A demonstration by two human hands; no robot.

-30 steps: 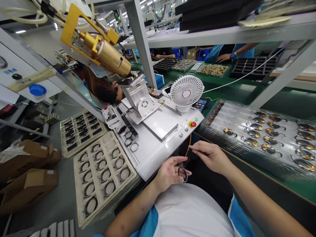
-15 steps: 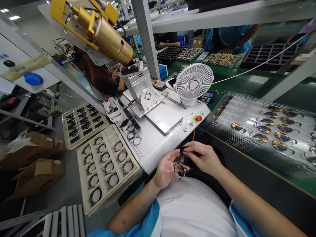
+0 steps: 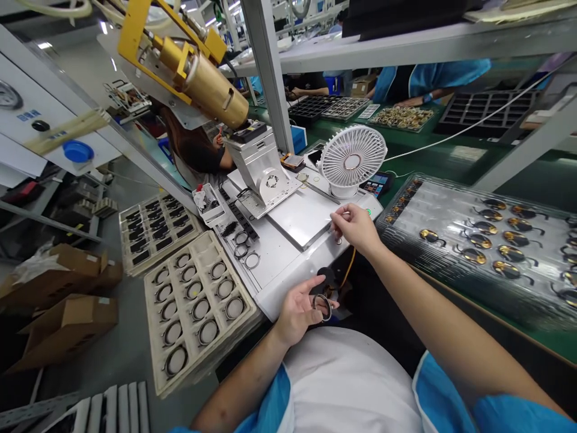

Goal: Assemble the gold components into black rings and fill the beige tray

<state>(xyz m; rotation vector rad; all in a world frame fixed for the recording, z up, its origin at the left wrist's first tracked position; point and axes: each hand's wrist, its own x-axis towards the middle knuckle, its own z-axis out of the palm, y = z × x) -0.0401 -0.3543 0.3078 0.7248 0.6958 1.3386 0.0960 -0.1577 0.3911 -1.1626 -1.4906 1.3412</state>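
My left hand is closed on a dark metal ring with a small black part above it, held close to my body below the machine's front edge. My right hand reaches over the white machine base, fingers pinched near the buttons and the red stop button area; whether it holds anything I cannot make out. Three loose rings lie on the base. A beige tray of several rings stands left of my left hand.
A white desk fan sits behind my right hand. A gold cylinder head hangs over a metal fixture. Clear trays of gold-and-black parts lie right. Another tray of black parts, cardboard boxes; other people work across the green bench.
My right hand left the ring at my left hand and moved up and forward onto the machine base by the buttons. My left hand stayed low with the ring.
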